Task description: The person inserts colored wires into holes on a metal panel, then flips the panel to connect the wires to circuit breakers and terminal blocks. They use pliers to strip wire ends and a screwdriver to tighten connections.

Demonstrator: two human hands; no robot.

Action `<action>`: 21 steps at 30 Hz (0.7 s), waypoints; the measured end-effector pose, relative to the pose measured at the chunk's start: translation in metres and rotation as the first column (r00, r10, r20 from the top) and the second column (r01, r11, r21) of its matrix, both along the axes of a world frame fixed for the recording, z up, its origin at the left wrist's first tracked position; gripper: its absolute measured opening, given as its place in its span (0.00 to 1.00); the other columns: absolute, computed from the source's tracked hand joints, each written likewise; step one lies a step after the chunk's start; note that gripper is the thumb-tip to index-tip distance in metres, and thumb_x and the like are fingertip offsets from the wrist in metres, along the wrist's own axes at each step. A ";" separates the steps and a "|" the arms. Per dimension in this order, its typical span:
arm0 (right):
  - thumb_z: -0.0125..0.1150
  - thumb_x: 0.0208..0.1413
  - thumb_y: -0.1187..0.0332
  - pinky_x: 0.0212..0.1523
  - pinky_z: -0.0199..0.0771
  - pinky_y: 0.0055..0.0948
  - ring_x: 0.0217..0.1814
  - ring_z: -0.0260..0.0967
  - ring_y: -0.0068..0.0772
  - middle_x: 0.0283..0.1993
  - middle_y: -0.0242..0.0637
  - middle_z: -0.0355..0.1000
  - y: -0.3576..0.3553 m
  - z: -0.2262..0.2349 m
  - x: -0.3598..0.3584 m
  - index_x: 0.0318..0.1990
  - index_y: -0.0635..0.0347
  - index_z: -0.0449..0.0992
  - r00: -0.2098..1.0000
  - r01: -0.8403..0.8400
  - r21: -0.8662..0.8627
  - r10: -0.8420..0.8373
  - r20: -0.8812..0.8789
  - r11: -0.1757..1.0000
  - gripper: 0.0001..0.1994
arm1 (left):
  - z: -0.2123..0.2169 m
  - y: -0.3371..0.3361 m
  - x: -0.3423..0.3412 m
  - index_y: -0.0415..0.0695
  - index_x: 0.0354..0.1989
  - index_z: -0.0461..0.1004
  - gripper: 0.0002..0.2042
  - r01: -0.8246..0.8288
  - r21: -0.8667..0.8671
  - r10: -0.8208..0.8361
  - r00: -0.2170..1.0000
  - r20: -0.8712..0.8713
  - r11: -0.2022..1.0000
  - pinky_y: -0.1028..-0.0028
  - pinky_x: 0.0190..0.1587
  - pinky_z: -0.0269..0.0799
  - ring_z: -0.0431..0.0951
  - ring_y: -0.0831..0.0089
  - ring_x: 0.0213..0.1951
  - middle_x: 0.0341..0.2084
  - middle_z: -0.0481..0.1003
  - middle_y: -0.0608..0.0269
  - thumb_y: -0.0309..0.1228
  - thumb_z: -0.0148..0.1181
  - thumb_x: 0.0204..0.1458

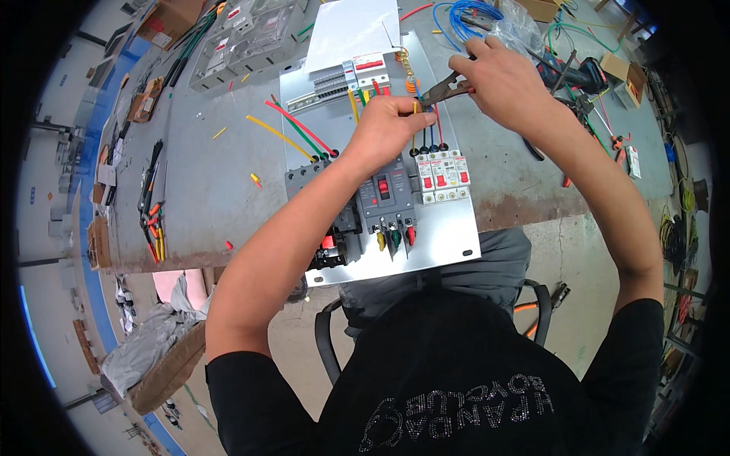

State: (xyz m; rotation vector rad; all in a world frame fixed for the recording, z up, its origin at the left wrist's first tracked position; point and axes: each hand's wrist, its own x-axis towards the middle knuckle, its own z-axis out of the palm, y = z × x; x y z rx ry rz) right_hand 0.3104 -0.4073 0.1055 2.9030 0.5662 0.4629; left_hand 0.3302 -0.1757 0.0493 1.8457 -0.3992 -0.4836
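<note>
My left hand (384, 129) is closed in a pinch on a thin wire above the mounting plate, with its fingertips beside the plier jaws. My right hand (506, 83) grips dark-jawed pliers (436, 94), whose tip points left toward the pinched wire. Below the hands, yellow, dark, blue and red wires rise from a row of small white circuit breakers (443, 178) with red switches. A larger dark grey circuit breaker (385, 191) sits to their left on the silvery mounting plate (441, 232). Exactly where the jaws meet the wire is hard to see.
A white sheet (351, 34) lies behind the plate. Transparent meter boxes (247, 49) stand at the back left, and a blue wire coil (468, 19) at the back right. A cordless power tool (582, 76) lies right. Orange-handled tools (156, 228) lie at the left edge.
</note>
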 end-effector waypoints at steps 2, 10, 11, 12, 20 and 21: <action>0.70 0.59 0.67 0.52 0.80 0.46 0.57 0.76 0.48 0.49 0.41 0.78 0.001 0.003 -0.001 0.48 0.54 0.84 1.000 0.014 -0.029 -0.014 -0.001 0.999 0.11 | 0.000 0.000 0.000 0.41 0.25 0.80 0.14 -0.003 -0.010 0.003 1.000 -0.003 1.000 0.74 0.28 0.55 0.59 0.85 0.25 0.18 0.64 0.79 0.34 0.73 0.62; 0.70 0.59 0.65 0.56 0.74 0.51 0.52 0.79 0.51 0.43 0.40 0.79 -0.011 -0.014 0.011 0.43 0.57 0.79 0.987 -0.065 0.029 0.068 -0.143 0.997 0.09 | -0.002 0.001 0.001 0.42 0.26 0.82 0.14 -0.004 -0.049 0.003 1.000 -0.023 0.999 0.75 0.29 0.58 0.62 0.85 0.25 0.19 0.67 0.77 0.35 0.73 0.62; 0.70 0.59 0.65 0.54 0.75 0.51 0.50 0.79 0.51 0.42 0.40 0.79 -0.014 -0.016 0.012 0.42 0.57 0.78 0.989 -0.114 0.030 0.116 -0.095 0.993 0.09 | -0.002 0.000 0.001 0.42 0.27 0.82 0.13 -0.001 -0.040 0.000 1.000 -0.025 0.999 0.75 0.29 0.59 0.62 0.85 0.25 0.19 0.67 0.77 0.35 0.73 0.62; 0.69 0.59 0.66 0.52 0.76 0.51 0.47 0.80 0.52 0.41 0.41 0.79 -0.018 -0.018 0.014 0.42 0.57 0.77 0.985 -0.162 0.028 0.163 -0.046 0.986 0.09 | -0.002 0.000 0.001 0.42 0.27 0.82 0.13 0.002 -0.031 -0.003 1.000 -0.028 1.000 0.75 0.29 0.59 0.62 0.85 0.25 0.19 0.67 0.77 0.35 0.73 0.62; 0.69 0.65 0.58 0.33 0.71 0.43 0.33 0.76 0.40 0.28 0.39 0.73 -0.051 -0.029 0.018 0.35 0.61 0.75 0.995 -0.054 0.508 0.089 -0.044 0.859 0.15 | -0.003 0.006 0.006 0.40 0.39 0.87 0.09 0.020 -0.025 -0.022 0.994 -0.104 0.999 0.77 0.33 0.67 0.70 0.83 0.27 0.24 0.75 0.74 0.34 0.72 0.63; 0.67 0.67 0.55 0.32 0.70 0.41 0.32 0.74 0.36 0.27 0.36 0.72 -0.058 -0.030 0.013 0.34 0.61 0.75 0.983 0.085 0.644 0.043 -0.181 0.760 0.17 | -0.002 0.006 0.005 0.39 0.41 0.87 0.09 0.019 -0.024 -0.022 0.994 -0.103 1.000 0.77 0.34 0.69 0.71 0.83 0.28 0.25 0.76 0.73 0.33 0.71 0.63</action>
